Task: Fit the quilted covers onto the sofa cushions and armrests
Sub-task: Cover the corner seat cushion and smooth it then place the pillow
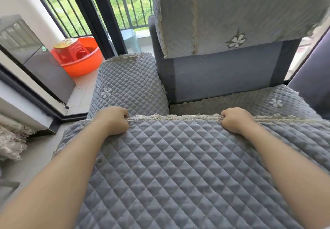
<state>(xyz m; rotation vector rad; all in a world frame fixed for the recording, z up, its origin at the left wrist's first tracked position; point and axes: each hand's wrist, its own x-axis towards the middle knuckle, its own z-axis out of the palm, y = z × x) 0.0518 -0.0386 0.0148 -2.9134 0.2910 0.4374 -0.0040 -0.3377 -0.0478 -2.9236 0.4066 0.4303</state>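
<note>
The sofa (223, 78) fills the corner by the balcony door, its armrest (128, 84) already quilted. Spread across the seat in front of the sofa's backrest lies the big quilted cover (178, 166), evidently being drawn taut to sit square. The left hand (114, 120) and right hand (235, 120), well apart, are each fisted tight on its lace edge (175, 117).

Head view: I look steeply down and forward at the sofa (226, 75), from just above its front.
Nearness: close.
</note>
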